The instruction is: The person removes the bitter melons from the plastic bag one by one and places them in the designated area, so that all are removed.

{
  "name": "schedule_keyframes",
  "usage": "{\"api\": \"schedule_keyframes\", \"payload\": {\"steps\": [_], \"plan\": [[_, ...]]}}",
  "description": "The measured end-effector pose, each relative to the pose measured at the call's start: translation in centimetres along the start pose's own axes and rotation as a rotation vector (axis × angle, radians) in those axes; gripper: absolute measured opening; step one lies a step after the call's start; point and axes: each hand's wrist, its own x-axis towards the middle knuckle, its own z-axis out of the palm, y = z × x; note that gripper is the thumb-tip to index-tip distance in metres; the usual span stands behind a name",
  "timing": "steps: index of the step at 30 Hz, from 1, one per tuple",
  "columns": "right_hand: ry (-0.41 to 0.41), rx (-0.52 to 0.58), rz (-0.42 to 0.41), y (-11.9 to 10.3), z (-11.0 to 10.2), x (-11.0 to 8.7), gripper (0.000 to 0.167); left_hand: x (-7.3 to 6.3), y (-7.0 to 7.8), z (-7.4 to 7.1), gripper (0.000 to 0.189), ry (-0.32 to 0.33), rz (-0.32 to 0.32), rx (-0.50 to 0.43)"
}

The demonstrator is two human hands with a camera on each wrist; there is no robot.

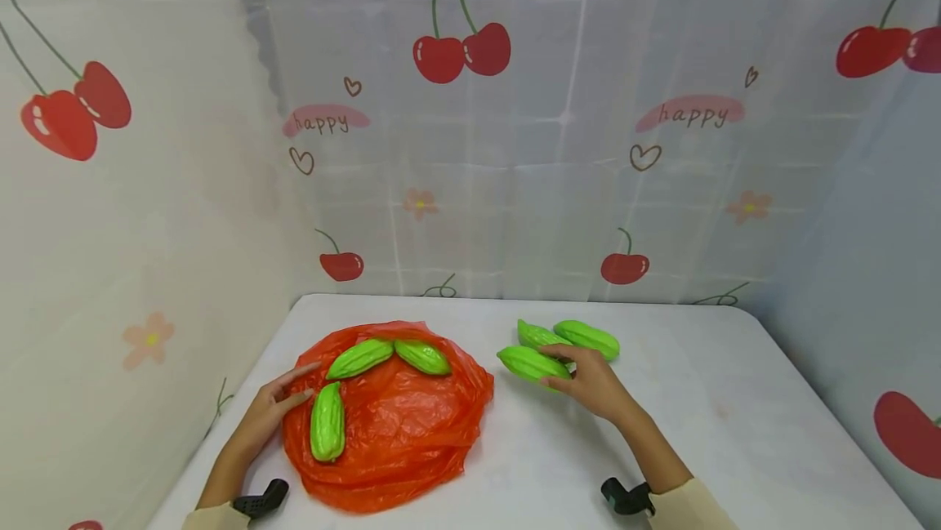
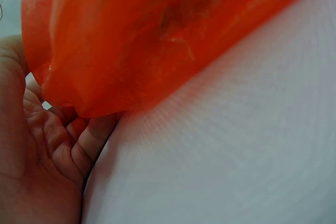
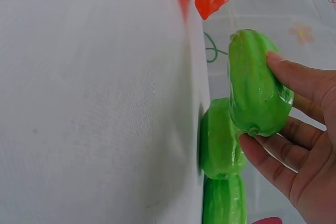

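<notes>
A red plastic bag [image 1: 404, 432] lies spread on the table, with green ridged gourds on it: one at the left [image 1: 327, 424], one at the upper left [image 1: 360, 358] and one at the top [image 1: 422, 357]. My left hand [image 1: 268, 407] grips the bag's left edge; in the left wrist view the film hides its fingertips. My right hand [image 1: 591, 379] holds another green gourd [image 3: 257, 85] between thumb and fingers, above the table. Two more gourds lie just behind it, one [image 1: 537, 335] partly covered and one [image 1: 588, 338] farther right.
The white table [image 1: 735, 432] runs back to a printed curtain [image 1: 515, 187] with cherries and hearts. Side curtains border it left and right. A black wrist camera [image 1: 260, 499] sits on the left wrist, another [image 1: 626, 497] on the right.
</notes>
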Motion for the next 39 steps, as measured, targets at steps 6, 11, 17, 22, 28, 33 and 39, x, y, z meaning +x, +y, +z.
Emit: {"api": "schedule_keyframes", "payload": {"steps": [6, 11, 17, 22, 28, 33, 39], "plan": [[0.0, 0.0, -0.005, 0.4, 0.1, 0.0, 0.047, 0.1, 0.0, 0.0, 0.051, 0.0, 0.011, -0.003], [0.001, -0.015, -0.013, 0.9, 0.4, -0.2, 0.046, -0.3, -0.2, 0.0, 0.051, 0.002, -0.005, -0.008], [-0.002, -0.026, -0.02, 1.3, 0.6, -0.3, 0.045, -0.6, -0.1, 0.1, 0.051, 0.009, -0.027, 0.002], [-0.002, -0.037, -0.02, 1.6, 0.6, -0.1, 0.045, -0.2, 0.1, 0.1, 0.052, 0.008, -0.026, 0.013], [-0.002, -0.042, -0.063, 2.0, 0.6, 0.2, 0.046, 0.0, 0.1, 0.1, 0.052, 0.01, -0.017, -0.015], [-0.007, -0.039, -0.071, 2.3, 0.7, 0.2, 0.046, 0.0, 0.0, 0.1, 0.051, 0.009, -0.021, 0.003], [-0.011, -0.03, -0.062, 2.8, 0.9, 0.1, 0.046, -0.1, 0.0, 0.2, 0.052, 0.008, -0.025, -0.009]]}}
